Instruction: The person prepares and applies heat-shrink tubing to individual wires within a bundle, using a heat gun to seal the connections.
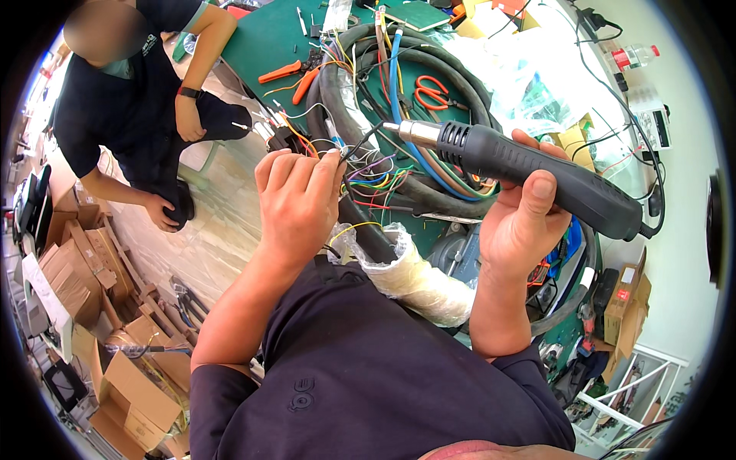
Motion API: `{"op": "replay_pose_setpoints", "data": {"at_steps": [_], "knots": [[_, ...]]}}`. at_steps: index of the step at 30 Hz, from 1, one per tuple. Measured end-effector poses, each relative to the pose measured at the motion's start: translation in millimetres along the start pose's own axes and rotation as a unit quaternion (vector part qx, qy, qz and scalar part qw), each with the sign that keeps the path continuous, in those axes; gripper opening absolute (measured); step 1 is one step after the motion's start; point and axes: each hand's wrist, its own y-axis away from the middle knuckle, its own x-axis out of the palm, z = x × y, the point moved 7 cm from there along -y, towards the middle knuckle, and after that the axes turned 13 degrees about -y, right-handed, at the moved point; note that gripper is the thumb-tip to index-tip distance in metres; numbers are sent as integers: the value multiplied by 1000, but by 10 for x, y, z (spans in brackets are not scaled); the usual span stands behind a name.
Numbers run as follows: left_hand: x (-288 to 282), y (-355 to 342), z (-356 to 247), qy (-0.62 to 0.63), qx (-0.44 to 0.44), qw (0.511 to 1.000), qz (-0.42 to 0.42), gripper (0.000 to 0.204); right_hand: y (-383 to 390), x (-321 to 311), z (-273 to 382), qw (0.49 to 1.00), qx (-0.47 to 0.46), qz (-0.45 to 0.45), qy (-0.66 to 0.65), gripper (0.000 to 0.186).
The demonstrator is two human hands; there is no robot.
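My right hand (521,222) is closed around the black handle of a hot air gun (563,180). Its metal nozzle (420,133) points left, with the tip at the end of a thin black wire (364,140). That wire runs from the pinched fingertips of my left hand (295,195), which is closed on it. Behind my left hand fan out several coloured wires (376,180) from a thick black cable (368,230). A plastic-wrapped part of this cable (429,284) lies against my front, between my forearms.
On the green table (268,38) lie a coiled black cable (468,77), red-handled scissors (432,93) and an orange-handled tool (280,73). Clear plastic bags (537,84) are heaped at the back right. Another person (138,100) sits at the left, near cardboard boxes (138,383).
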Motion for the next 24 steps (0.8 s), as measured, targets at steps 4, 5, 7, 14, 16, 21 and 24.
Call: {"op": "replay_pose_setpoints", "data": {"at_steps": [4, 5, 7, 14, 16, 21, 24], "knots": [[7, 4, 4, 1, 0, 1000, 1, 15, 8, 10, 0, 1000, 7, 0, -1, 53], [8, 3, 4, 1, -1, 1000, 3, 15, 12, 12, -2, 1000, 8, 1, -2, 53], [11, 0, 1, 2, -2, 1000, 2, 15, 18, 14, -9, 1000, 11, 3, -2, 53], [15, 9, -1, -5, 12, 1000, -6, 21, 46, 39, 3, 1000, 13, 8, -13, 54], [32, 14, 6, -3, 10, 1000, -4, 21, 68, 58, -5, 999, 22, 10, -36, 51], [31, 6, 1, -3, 11, 1000, -2, 22, 101, 62, -26, 995, 43, 5, -86, 46], [30, 3, 0, -5, 11, 1000, -1, 21, 105, 70, -27, 994, 48, 14, -93, 45]]}}
